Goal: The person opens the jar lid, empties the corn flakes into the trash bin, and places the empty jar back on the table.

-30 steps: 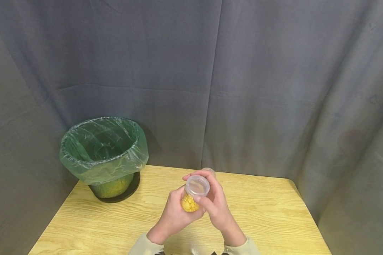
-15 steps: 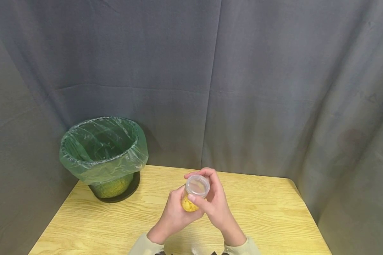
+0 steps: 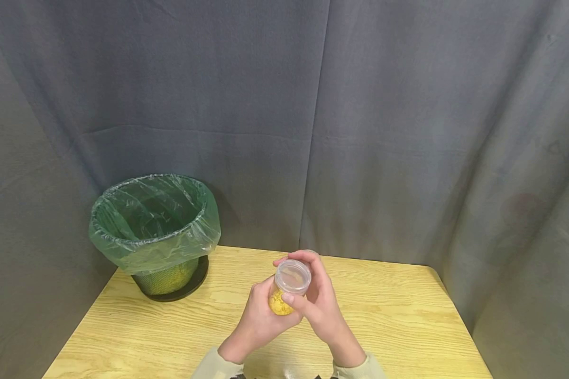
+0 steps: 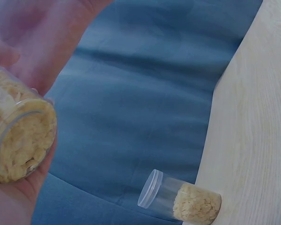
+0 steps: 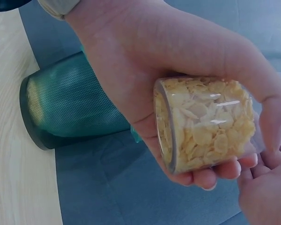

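Observation:
A clear jar (image 3: 280, 303) of yellow flakes is held off the table in front of the person, its clear lid (image 3: 293, 276) uppermost. My left hand (image 3: 262, 317) grips the jar's body; in the right wrist view, the fingers of that left hand (image 5: 178, 51) wrap round the flakes (image 5: 210, 124). Up at the lid is my right hand (image 3: 323, 305), its thumb and fingers curled around the rim. Part of this right hand (image 4: 42, 44) also shows in the left wrist view. A second lidded jar of flakes (image 4: 196, 204) stands on the table, mostly hidden behind the right hand in the head view.
To the left stands a mesh waste bin (image 3: 167, 279) lined with a green plastic bag (image 3: 204, 231). The wooden table (image 3: 398, 316) ends at grey curtains (image 3: 384, 158) at the back and sides.
My right thumb has shifted left along the lid's rim, then partly back, and its fingers have moved slightly. The jar and left hand stay almost still.

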Available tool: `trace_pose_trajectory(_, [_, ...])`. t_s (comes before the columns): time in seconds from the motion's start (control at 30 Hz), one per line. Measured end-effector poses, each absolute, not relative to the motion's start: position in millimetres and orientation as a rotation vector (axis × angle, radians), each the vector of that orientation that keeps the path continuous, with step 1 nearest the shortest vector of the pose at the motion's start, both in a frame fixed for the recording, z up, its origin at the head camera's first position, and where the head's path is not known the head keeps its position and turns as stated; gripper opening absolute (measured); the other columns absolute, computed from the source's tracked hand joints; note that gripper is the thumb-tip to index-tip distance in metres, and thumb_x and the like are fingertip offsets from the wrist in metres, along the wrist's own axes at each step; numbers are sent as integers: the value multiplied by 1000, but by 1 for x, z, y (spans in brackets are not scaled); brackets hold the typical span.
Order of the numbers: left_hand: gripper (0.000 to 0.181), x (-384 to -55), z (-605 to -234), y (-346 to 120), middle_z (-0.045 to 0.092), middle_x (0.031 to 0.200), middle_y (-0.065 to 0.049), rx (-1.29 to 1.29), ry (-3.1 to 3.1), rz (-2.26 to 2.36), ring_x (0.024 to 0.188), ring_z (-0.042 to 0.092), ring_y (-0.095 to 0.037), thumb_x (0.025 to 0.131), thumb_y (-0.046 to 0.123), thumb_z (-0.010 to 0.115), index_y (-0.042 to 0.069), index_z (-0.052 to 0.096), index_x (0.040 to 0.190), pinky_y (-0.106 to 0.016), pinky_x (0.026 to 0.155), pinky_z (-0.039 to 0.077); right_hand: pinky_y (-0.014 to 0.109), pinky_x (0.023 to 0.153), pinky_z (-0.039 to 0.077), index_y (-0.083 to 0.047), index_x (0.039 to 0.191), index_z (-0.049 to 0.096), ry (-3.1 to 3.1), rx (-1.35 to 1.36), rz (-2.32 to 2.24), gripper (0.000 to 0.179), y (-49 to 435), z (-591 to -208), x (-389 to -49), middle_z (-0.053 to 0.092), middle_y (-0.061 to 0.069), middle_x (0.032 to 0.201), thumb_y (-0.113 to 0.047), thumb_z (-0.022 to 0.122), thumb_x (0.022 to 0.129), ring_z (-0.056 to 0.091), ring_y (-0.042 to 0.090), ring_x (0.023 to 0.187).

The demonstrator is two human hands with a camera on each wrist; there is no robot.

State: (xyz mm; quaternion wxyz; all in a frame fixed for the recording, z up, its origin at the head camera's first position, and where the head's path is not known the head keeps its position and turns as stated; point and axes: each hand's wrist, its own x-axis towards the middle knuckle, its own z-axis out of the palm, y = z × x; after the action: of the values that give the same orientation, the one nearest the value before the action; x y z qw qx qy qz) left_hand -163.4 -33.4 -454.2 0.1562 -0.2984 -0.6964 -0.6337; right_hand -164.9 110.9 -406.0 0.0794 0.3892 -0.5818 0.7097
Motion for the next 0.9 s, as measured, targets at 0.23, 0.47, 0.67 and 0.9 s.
trace_pose_trajectory(0.23, [47, -166, -457, -32, 71, 108, -2, -916, -1934, -1754, 91, 69, -19, 76, -2, 80, 10, 65, 119, -36, 77, 59, 37, 101, 45, 10, 125, 40, -1748, 1114, 2124, 46, 110, -406, -165, 56, 36, 122, 1, 69, 90, 56, 34, 118])
trace_pose_trajectory(0.47, [48, -165, -457, -32, 72, 111, -2, -891, -1948, -1774, 95, 69, -21, 75, 1, 83, 10, 66, 119, -36, 80, 58, 37, 101, 44, 12, 128, 48, -1725, 1209, 2037, 42, 109, -403, -165, 58, 29, 120, -3, 54, 90, 55, 31, 117])
trace_pose_trajectory(0.67, [50, -164, -456, -33, 71, 112, 0, -878, -1965, -1782, 97, 68, -20, 75, 1, 82, 12, 66, 121, -36, 82, 56, 36, 102, 45, 15, 133, 40, -1713, 1203, 2111, 49, 109, -405, -165, 57, 30, 124, -3, 60, 92, 56, 31, 119])
trace_pose_trajectory(0.9, [46, -166, -456, -33, 72, 107, -2, -907, -1937, -1734, 91, 69, -19, 76, -1, 80, 10, 65, 118, -36, 78, 58, 35, 101, 45, 12, 124, 38, -1739, 1110, 2152, 47, 109, -407, -164, 56, 38, 121, 3, 68, 90, 57, 32, 118])
